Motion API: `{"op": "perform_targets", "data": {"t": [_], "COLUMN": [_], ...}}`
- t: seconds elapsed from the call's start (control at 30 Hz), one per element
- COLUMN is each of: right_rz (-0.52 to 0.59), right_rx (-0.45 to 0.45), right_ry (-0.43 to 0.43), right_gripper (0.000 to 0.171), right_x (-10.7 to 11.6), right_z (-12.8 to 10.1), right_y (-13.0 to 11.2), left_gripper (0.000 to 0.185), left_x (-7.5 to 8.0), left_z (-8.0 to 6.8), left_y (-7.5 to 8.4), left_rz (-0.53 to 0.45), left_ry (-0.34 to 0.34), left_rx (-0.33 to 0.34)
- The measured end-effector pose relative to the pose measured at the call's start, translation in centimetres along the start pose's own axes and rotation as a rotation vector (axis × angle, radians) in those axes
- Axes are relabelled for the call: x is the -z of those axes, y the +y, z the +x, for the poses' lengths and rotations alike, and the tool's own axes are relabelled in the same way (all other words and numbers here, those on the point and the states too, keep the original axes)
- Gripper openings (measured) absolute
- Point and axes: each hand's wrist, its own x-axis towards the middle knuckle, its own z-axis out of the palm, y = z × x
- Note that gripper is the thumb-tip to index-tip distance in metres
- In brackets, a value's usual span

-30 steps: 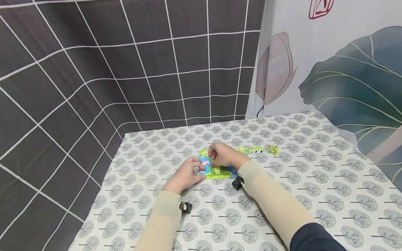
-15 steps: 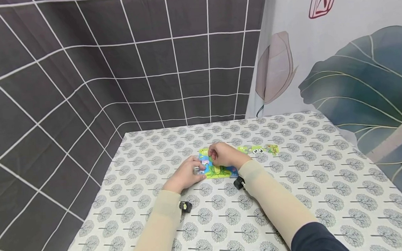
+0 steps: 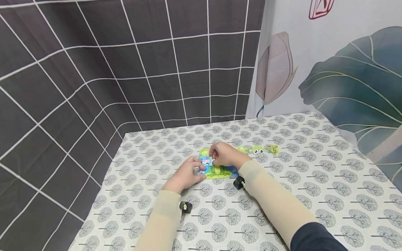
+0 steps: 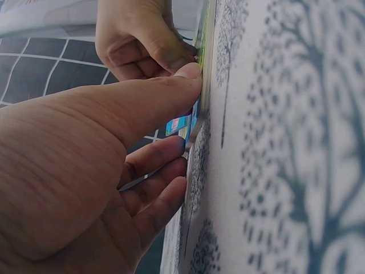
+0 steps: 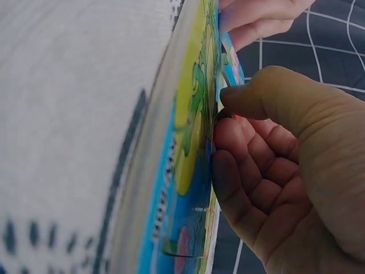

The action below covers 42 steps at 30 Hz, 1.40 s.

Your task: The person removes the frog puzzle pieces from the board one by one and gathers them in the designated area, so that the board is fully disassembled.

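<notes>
A frog jigsaw puzzle in green, yellow and blue lies flat on the table. My left hand holds its left side, thumb at the near corner and fingertips along the left edge. Above the puzzle, my right hand pinches a small blue puzzle piece between thumb and curled forefinger. That piece stands tilted up from the board in the right wrist view, where the puzzle surface lies close under the fingers. The right hand hides the puzzle's upper middle in the head view.
Right of the puzzle lie loose green puzzle pieces, one with two cartoon eyes. A tree-patterned cloth covers the table. Behind it hang a dark grid curtain and a white curtain with leaf prints.
The blue piece in my right fingers has tipped, so a paler face now shows beside the fingertips. My left hand stays in place.
</notes>
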Motion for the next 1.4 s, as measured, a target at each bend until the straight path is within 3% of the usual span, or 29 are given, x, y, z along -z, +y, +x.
{"op": "perform_targets", "data": {"t": [0.37, 0.67, 1.4], "right_rz": [0.062, 0.039, 0.065], "right_rx": [-0.004, -0.005, -0.014], "right_ry": [-0.011, 0.048, 0.077], "right_gripper": [0.025, 0.021, 0.026], "right_x": [0.4, 0.8, 4.1], "right_z": [-0.4, -1.1, -5.2], "right_y": [0.2, 1.0, 2.9], "left_gripper": [0.028, 0.028, 0.029], "left_x": [0.1, 0.1, -0.1], "left_z": [0.0, -0.2, -0.1], "left_y": [0.2, 0.3, 0.0], "left_rz": [-0.008, -0.011, 0.033], "left_ry": [-0.003, -0.003, -0.002], "left_rx": [0.004, 0.01, 0.012]}}
